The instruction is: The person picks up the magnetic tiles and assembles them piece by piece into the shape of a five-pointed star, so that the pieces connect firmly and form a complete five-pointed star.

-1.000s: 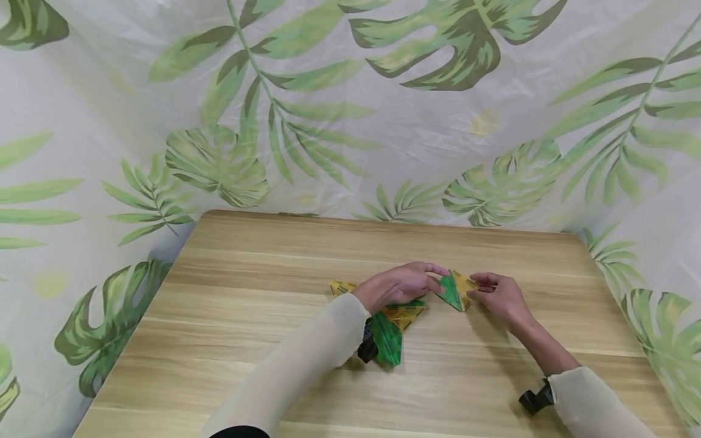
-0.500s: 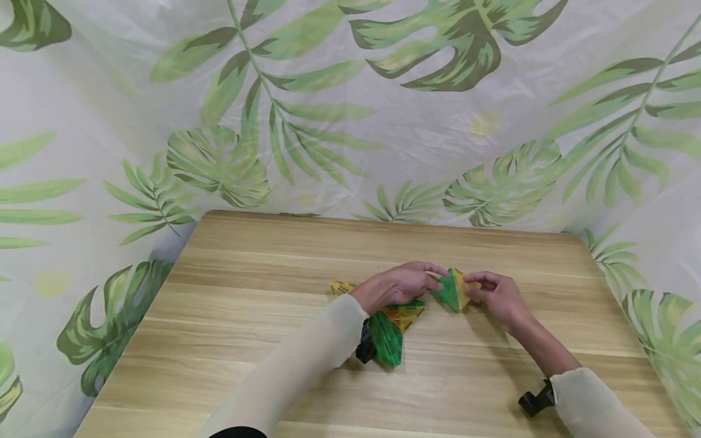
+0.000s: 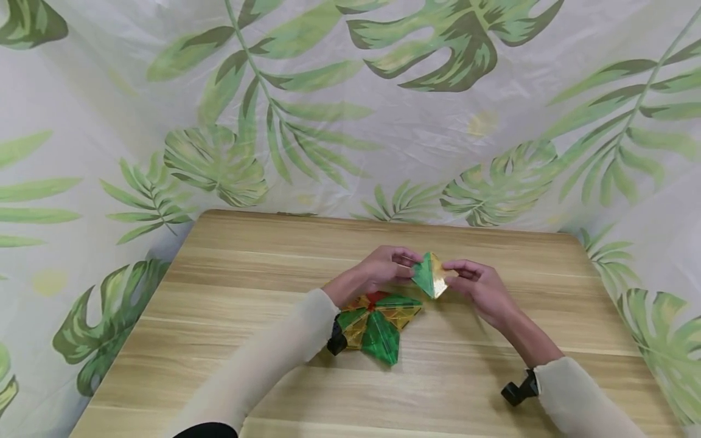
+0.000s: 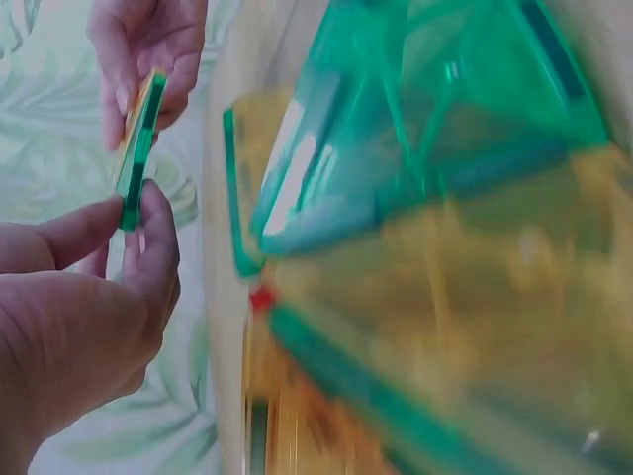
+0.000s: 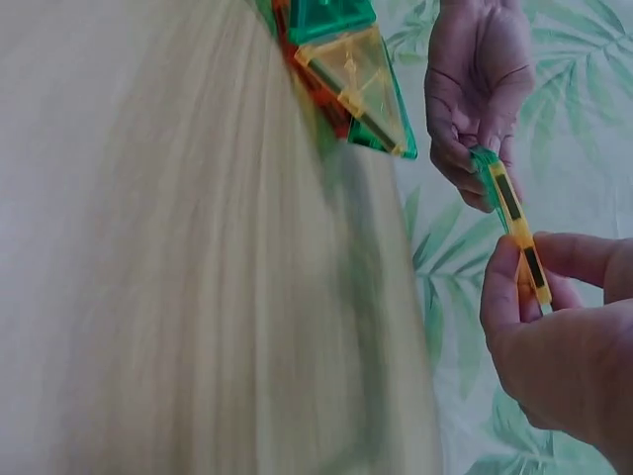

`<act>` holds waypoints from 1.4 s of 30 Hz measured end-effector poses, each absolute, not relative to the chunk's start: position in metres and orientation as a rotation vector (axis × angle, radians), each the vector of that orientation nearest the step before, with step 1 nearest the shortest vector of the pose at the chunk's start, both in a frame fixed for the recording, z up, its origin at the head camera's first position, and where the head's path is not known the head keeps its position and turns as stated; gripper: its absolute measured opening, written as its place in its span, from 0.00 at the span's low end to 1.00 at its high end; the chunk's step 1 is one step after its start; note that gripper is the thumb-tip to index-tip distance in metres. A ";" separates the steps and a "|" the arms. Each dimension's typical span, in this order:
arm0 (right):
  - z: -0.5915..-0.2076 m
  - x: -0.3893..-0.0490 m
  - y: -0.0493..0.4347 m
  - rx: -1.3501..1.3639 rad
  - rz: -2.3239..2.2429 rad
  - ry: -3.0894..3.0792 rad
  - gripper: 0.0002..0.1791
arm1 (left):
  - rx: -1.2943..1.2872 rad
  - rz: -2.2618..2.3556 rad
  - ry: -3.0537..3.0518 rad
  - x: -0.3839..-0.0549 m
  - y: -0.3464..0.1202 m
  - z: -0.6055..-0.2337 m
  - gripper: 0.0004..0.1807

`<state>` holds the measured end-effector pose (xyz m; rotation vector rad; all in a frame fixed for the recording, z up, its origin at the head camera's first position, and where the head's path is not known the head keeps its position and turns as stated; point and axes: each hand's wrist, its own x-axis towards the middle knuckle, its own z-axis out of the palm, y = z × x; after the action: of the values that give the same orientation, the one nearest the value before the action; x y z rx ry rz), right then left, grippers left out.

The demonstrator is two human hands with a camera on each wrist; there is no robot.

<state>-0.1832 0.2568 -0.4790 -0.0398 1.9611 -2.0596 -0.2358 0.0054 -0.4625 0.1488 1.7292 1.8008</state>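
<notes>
Between my hands, a green triangular magnetic tile (image 3: 423, 275) and a yellow triangular magnetic tile (image 3: 439, 277) are joined edge to edge, held above the table. My left hand (image 3: 386, 266) pinches the green tile between thumb and fingers. On the other side, my right hand (image 3: 482, 289) pinches the yellow one, as the right wrist view also shows. Below my left forearm stands a structure of green and yellow magnetic tiles (image 3: 381, 336) with a bit of red at its top. The forearm and wrist camera cover part of it in the head view.
The wood-grain table (image 3: 465, 377) stretches around the structure. Behind it hangs a pale leaf-patterned cloth (image 3: 317, 121), which also runs down both sides. A black wrist camera (image 3: 520, 387) sits on my right wrist, and another (image 3: 336, 340) on my left.
Both hands have moved left and a little up with the joined tiles. More of the tile structure shows beneath my left arm, including its red part.
</notes>
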 end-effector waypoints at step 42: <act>-0.519 -0.229 0.171 -0.429 -1.769 2.036 0.18 | 0.259 1.548 1.729 -0.274 -0.102 -0.488 0.18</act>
<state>-0.2290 0.1712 -0.5192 -0.4291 2.0359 -1.7689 -0.2744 -0.1019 -0.4882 0.2593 1.7294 1.5476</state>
